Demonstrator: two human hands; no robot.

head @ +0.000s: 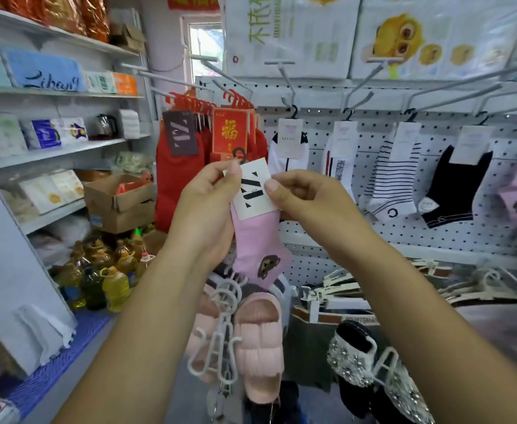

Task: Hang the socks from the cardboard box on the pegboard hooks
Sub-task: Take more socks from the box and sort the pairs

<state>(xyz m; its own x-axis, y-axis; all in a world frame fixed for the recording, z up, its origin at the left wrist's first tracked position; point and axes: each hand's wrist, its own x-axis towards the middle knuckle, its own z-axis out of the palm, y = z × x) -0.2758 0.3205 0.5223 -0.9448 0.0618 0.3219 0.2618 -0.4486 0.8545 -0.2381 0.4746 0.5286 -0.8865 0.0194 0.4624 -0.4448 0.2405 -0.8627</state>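
Observation:
I hold a pink sock (258, 243) with a bear patch in front of the pegboard (373, 234). Its white card label (252, 189) carries a small black hanger hook (239, 155) at the top. My left hand (208, 203) grips the label's left edge and the sock from behind. My right hand (306, 197) pinches the label's right edge. Long metal pegboard hooks (284, 84) jut out above, several of them with socks. Red socks (190, 166) crowd the left hooks. A cardboard box (116, 200) sits on the left shelf.
White, striped, black and pink socks (395, 175) hang in a row along the pegboard. Pink slippers (260, 341) and beaded shoes (370, 362) hang below my hands. Oil bottles (110, 280) stand on the floor at left, beside stocked shelves (55, 148).

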